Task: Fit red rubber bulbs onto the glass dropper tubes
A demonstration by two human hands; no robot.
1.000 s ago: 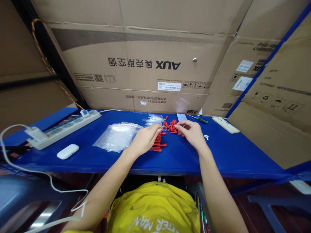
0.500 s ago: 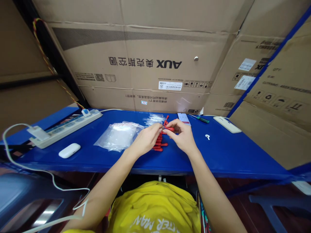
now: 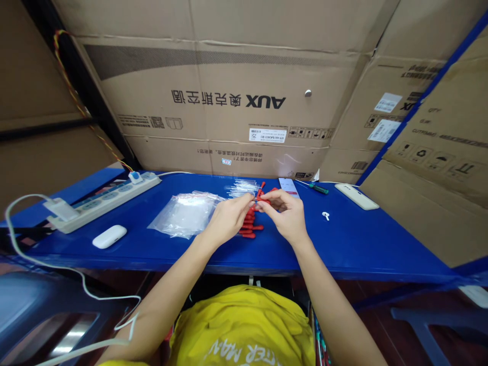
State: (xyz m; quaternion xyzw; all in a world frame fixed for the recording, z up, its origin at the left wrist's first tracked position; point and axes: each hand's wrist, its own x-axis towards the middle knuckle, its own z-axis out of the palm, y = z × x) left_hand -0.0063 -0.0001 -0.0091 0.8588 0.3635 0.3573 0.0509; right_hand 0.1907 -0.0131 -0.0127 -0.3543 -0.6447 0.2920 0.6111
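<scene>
A long blue worktop point(image 3: 362, 244) runs from left to right. At its left end lies a white power strip point(image 3: 102, 201), with a small white case point(image 3: 109, 236) nearer the front edge. A heap of clear plastic bags point(image 3: 186, 213) sits left of centre, and just beside it are small red pieces point(image 3: 249, 230) – some in a row. Further right lie a phone point(image 3: 288, 186), a green-handled screwdriver point(image 3: 317, 188), a flat white device point(image 3: 357, 196) and – apart from these – a tiny white piece point(image 3: 325, 215).
</scene>
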